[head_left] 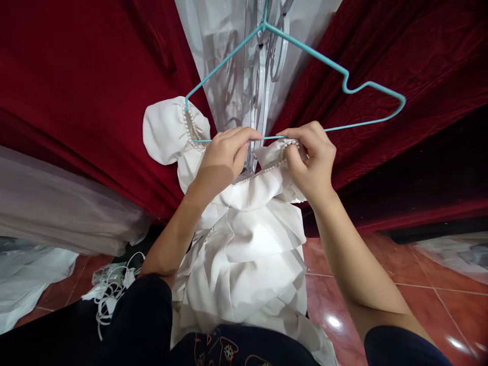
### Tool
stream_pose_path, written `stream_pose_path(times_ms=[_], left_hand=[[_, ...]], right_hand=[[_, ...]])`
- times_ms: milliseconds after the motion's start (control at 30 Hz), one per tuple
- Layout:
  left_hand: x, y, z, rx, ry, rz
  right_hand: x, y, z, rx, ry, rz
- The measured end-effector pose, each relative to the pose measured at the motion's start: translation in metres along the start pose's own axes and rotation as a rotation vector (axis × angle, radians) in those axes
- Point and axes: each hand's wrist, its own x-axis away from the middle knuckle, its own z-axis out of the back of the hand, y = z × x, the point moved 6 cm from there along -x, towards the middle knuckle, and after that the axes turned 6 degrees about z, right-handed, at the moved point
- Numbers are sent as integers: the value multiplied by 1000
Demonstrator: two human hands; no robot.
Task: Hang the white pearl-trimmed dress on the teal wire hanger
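A white dress (244, 244) with pearl-trimmed neckline hangs in front of me. Its left puffed sleeve (163, 129) is looped over one end of a turquoise hanger (308, 49). With fingers bent over the hanger's bottom bar, my left hand (224, 160) is closed beside the neckline. My right hand (312, 157) pinches the pearl edge of the other shoulder just below the bar, its index finger against the bar. The notched right end of the hanger sticks out bare beyond that hand. The fabric under both palms is hidden.
Dark red curtains or gowns (76, 76) hang on both sides. Behind the hanger are a pale cloth and a rack with several white hangers (280, 56). White cables (109, 300) lie tangled at lower left, and the floor has reddish tiles (343, 290).
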Motion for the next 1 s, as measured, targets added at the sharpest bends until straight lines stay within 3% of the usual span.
stream_pose_path(times_ms=[100, 167, 333, 367, 433, 500, 600, 733, 867, 1000], left_hand=[[-1, -8, -7, 47, 63, 45], [-2, -10, -5, 100, 75, 56], [-3, -15, 7, 105, 38, 105], [-3, -15, 9, 103, 27, 112], [-3, -15, 10, 99, 16, 126], [-2, -13, 10, 83, 21, 137], [-1, -10, 10, 73, 19, 148], [1, -9, 13, 97, -26, 151], [2, -8, 14, 85, -41, 165], [3, -8, 14, 38, -22, 189]], right_hand=[[3, -8, 3, 40, -54, 43], [7, -7, 15, 118, 2, 78], [19, 39, 90, 297, 516, 142], [16, 51, 103, 290, 557, 129], [1, 69, 120, 225, 528, 84], [-19, 70, 128, 179, 484, 56], [-51, 44, 120, 139, 423, 60], [-87, 15, 87, 91, 325, 15], [-108, 29, 66, 128, 281, -101], [-102, 57, 73, 219, 315, -320]])
